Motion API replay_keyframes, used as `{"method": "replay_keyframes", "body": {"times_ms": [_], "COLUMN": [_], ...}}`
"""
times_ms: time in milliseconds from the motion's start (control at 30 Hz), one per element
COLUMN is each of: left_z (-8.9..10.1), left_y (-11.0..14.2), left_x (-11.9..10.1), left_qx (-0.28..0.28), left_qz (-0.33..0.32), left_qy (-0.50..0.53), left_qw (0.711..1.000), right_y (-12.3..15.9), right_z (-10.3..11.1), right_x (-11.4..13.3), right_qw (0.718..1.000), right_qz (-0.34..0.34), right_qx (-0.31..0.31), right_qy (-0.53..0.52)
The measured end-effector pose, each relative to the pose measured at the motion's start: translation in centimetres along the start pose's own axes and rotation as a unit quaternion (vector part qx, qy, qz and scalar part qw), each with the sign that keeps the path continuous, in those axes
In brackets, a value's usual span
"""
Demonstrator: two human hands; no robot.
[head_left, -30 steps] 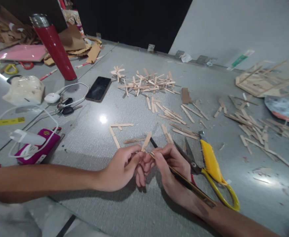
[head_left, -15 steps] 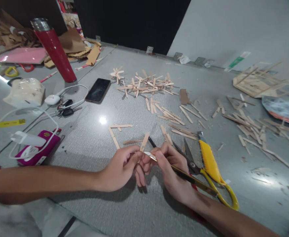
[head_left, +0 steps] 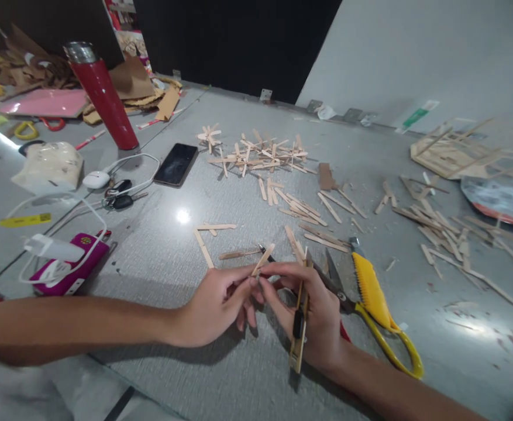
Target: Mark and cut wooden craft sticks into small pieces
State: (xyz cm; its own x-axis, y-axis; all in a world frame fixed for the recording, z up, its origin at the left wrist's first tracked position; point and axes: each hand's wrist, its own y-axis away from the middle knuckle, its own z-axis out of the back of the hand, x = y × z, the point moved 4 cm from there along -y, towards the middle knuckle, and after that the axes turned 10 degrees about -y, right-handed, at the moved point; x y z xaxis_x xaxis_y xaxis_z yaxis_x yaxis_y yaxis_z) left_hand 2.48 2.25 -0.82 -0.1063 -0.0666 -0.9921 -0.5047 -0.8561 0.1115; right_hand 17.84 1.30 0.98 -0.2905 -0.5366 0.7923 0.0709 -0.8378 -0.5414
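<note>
Fingertip work on a wooden stick

We judge that the step in hand is close handling of the stick's lower end. Our left hand pinches it between thumb and forefinger, above the bench, so that it leans up and to the right. Our right hand brings its thumb and forefinger to that same end, while what looks like a knife lies gripped across the palm. As we see it, the next move calls for a steady left pinch and care with the knife so near our fingers.

The lower end is hidden by our fingertips, so we cannot tell whether the right ones squeeze it or only touch. The knife's middle is covered by our fingers, and we cannot make out its edge. The blades of the scissors are partly behind our right hand. A wooden frame is blurred near the right edge.
</note>
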Motion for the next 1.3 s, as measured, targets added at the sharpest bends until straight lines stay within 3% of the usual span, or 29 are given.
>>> {"method": "replay_keyframes", "body": {"times_ms": [867,1100,1300], "left_z": [-0.3,-0.4,-0.4], "left_y": [0.4,0.3,0.3], "left_x": [0.7,0.5,0.2], "left_qx": [0.045,0.042,0.026], "left_qz": [0.022,0.007,0.029], "left_qy": [0.024,0.001,0.028], "left_qw": [0.998,0.999,0.999], "right_y": [0.5,0.4,1.0], "right_z": [0.2,-0.2,-0.3], "right_x": [0.1,0.5,0.1], "right_qw": [1.0,0.998,0.997], "right_qz": [0.0,-0.013,-0.031], "right_qx": [-0.003,0.055,0.068], "right_qy": [0.005,-0.025,-0.03]}}
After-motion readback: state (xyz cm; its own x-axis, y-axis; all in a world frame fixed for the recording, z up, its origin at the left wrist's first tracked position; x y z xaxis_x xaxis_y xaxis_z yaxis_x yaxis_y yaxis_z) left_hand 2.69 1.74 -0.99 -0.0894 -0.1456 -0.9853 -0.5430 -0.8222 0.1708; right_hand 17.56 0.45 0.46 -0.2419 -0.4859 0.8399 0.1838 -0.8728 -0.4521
